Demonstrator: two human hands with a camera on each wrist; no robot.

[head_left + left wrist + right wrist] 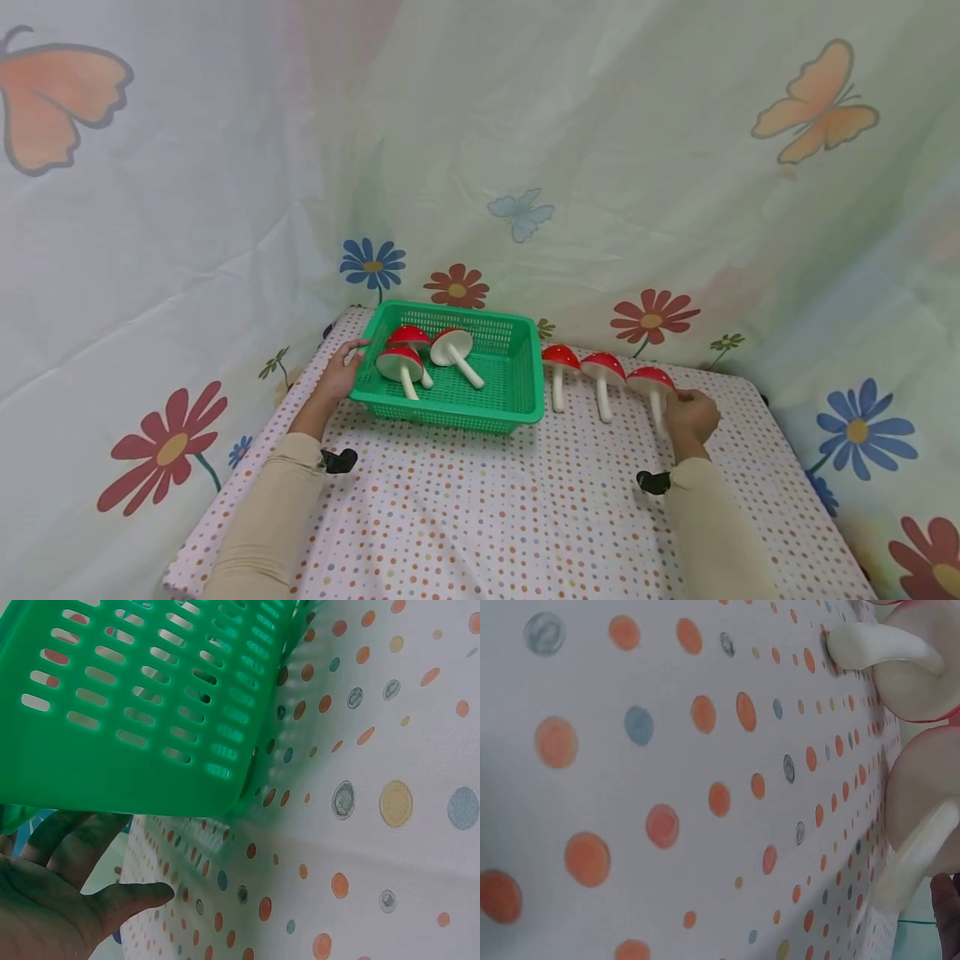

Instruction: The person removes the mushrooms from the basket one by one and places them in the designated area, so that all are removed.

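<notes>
A green plastic basket (442, 410) holds three toy mushrooms with red caps and white stems, among them a tipped mushroom (454, 348). My left hand (342, 372) is at the basket's left end, fingers touching beneath its rim. The left wrist view shows that hand (56, 892) with its thumb held apart from the basket wall (112, 769). To the right, my right hand (692, 417) pinches the cap edge of the rightmost toy mushroom (651, 380). Only a fingertip shows beside that mushroom's stem (915, 862) in the right wrist view.
Between the basket and the right hand, two more toy mushrooms, a left one (559, 358) and a middle one (603, 368), lie in a row. A dotted cloth (480, 508) covers the table. Behind hangs a curtain (600, 150) printed with flowers and butterflies.
</notes>
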